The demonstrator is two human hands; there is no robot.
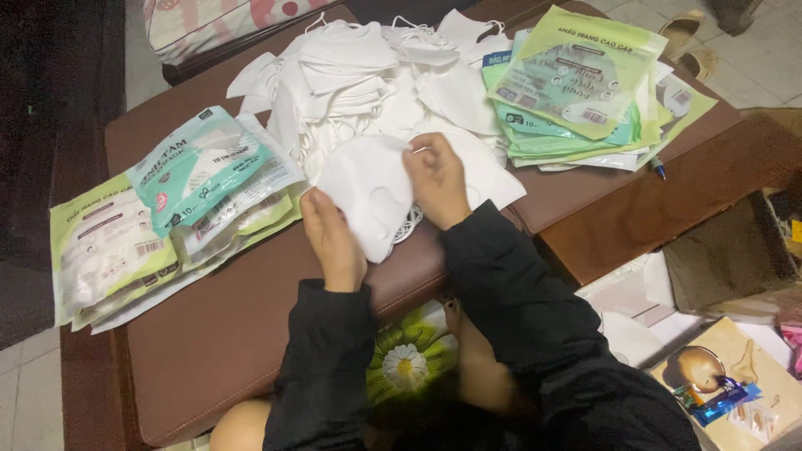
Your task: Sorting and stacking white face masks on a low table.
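Note:
My left hand (332,239) grips the lower left edge of a small stack of white face masks (368,190) held over the brown padded bench (225,334). On the stack's right side, my right hand (438,179) pinches its upper edge. Both arms wear black sleeves. Behind the hands lies a large loose pile of white masks (359,75) with ear loops showing.
Filled green and teal mask packets (167,209) lie fanned at the left. A stack of flat green packets (585,92) sits at the right, a blue pen (658,169) beside it. Cardboard and packaging (735,376) lie on the floor at the lower right. Sandals (693,42) are at the top right.

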